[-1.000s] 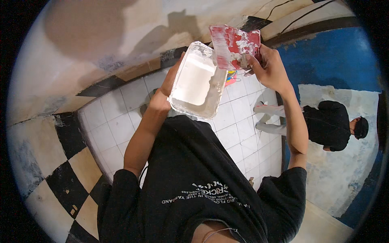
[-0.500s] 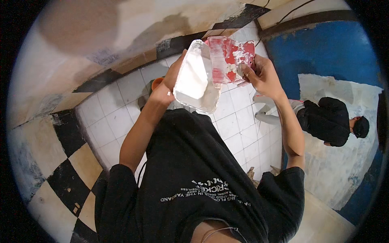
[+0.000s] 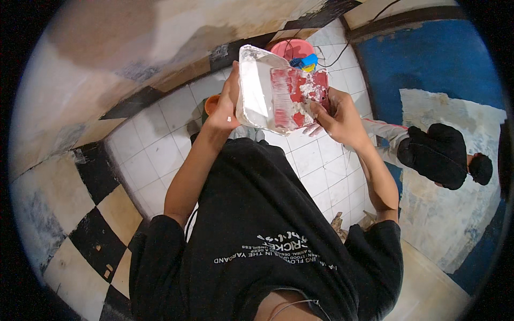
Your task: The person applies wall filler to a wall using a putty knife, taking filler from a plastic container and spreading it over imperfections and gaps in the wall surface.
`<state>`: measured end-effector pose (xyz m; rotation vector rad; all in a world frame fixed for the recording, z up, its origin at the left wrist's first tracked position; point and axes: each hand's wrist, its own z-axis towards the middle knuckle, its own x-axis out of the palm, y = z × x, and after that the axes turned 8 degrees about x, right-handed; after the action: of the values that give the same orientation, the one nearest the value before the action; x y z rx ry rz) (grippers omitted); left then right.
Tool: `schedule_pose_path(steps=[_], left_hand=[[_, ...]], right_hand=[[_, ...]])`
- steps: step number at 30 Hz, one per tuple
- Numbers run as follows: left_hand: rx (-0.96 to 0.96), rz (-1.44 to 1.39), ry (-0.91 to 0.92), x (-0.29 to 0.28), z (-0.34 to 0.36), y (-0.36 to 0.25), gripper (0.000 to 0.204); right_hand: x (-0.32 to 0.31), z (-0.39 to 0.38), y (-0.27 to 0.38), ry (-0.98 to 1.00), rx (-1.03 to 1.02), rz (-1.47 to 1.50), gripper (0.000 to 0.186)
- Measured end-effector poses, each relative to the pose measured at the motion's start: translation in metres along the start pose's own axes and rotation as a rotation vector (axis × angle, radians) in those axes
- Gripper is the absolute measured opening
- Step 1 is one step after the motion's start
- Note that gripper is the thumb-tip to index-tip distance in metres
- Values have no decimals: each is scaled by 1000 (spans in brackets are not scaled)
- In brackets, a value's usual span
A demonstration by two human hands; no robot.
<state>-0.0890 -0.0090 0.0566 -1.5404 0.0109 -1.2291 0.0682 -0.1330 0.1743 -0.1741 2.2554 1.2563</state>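
Note:
My left hand (image 3: 224, 109) grips a clear rectangular tub (image 3: 263, 121) by its left side, its fingers partly hidden behind it. Thick white paste (image 3: 257, 85) lies inside, and more is smeared along the rim. In my right hand (image 3: 342, 119) is a wide red putty spreader (image 3: 297, 91), held by its right end with the thumb on top. White paste streaks and clumps cover the spreader's face. Its left edge overlaps the right part of the tub; whether it touches the paste, I cannot tell.
Beyond the tub, a pink basin (image 3: 292, 48) with a blue and yellow item stands on white floor tiles (image 3: 168, 144). An orange container (image 3: 212, 104) sits by my left wrist. Another person (image 3: 439, 155) in black works at the right by a blue wall (image 3: 428, 59). A checkered wall runs left.
The spreader has shifted left and down, farther over the tub. The tub has tilted and moved slightly, bringing the pink basin into view. The other person's legs have changed position.

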Motion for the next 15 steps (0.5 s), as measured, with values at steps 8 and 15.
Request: schedule_pose_path(steps=[8, 15], left_hand=[[-393, -357, -332, 3, 14, 12, 70], [-325, -520, -324, 10, 8, 17, 70]], right_hand=[[13, -7, -19, -42, 216, 338, 18], [22, -12, -32, 89, 375, 1102, 22]])
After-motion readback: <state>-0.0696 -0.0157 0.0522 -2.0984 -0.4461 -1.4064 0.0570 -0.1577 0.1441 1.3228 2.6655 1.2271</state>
